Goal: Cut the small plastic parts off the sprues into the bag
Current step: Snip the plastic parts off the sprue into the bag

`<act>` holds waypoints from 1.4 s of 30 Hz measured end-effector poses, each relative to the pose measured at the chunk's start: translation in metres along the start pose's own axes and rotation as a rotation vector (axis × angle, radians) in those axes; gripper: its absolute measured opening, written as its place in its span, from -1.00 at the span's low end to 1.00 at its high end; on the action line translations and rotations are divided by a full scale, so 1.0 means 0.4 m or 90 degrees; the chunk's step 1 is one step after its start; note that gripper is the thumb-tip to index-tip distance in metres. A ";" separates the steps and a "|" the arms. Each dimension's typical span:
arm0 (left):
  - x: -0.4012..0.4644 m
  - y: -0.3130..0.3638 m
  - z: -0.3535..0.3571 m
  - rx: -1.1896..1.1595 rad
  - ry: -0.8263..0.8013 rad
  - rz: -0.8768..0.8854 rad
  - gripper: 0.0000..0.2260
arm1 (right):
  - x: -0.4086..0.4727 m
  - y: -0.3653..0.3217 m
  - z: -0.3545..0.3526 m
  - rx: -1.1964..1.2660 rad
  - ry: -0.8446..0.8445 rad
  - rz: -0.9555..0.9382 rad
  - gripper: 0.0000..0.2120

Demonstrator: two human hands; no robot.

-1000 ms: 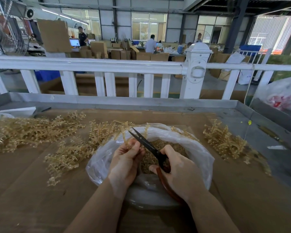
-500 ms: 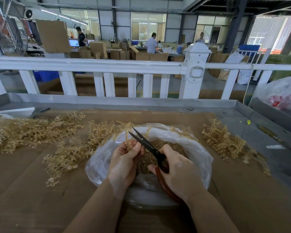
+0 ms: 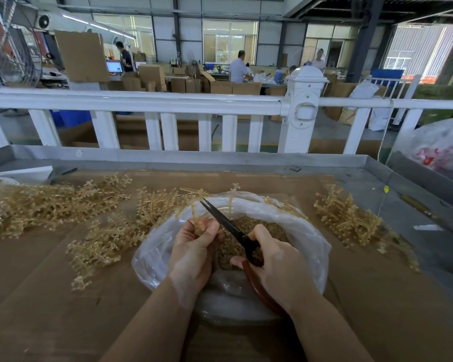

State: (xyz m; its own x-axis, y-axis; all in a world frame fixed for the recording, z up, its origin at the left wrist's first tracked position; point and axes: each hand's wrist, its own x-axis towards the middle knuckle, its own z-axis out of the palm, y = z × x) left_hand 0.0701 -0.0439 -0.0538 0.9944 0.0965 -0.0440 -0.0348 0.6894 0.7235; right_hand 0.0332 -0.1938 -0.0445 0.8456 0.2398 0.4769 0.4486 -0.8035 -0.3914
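Holding a sprue over the bag, my left hand had its fingers curled tight around the stem. My right hand gripped the scissors above the bag, blades together beside the sprue. Cut parts lay inside the bag; sprue piles sat left and right of it
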 end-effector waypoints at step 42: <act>0.008 0.014 -0.005 -0.008 0.015 -0.079 -0.90 | -0.005 0.006 0.009 0.026 0.128 0.042 -0.68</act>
State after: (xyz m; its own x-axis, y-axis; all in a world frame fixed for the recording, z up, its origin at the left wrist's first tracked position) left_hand 0.0728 -0.0384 -0.0513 0.9885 0.0262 -0.1487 0.0871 0.7057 0.7031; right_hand 0.0339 -0.1944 -0.0492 0.8011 0.0702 0.5944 0.4085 -0.7900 -0.4572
